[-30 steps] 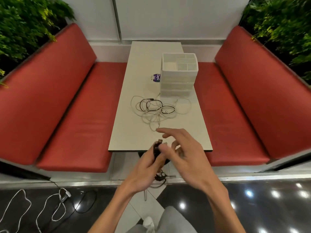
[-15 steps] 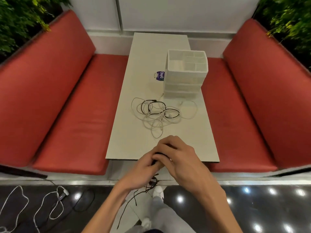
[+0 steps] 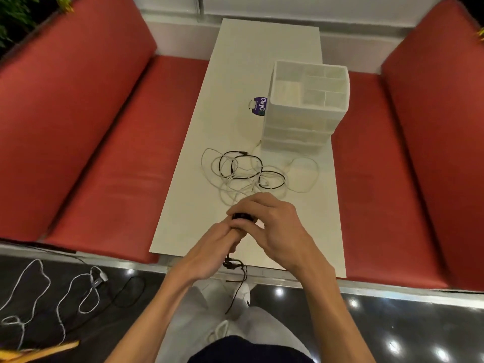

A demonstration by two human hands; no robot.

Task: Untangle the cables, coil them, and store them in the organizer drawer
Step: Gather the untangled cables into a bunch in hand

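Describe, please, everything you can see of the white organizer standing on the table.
The organizer is a boxy unit of white, slightly translucent-looking plastic, standing upright on the white table, near its right edge. Its open top is split into one large compartment on the left and smaller ones on the right; all look empty. Below sit stacked drawers, all shut. A purple tag lies beside it on the left; the tangled cables lie just in front, one white strand reaching its base.

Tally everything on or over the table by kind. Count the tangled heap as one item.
Drawer organizer: 1
Tangled cable heap: 1
Purple label: 1
Black cable, gripped by left hand and right hand: 1
Total: 4
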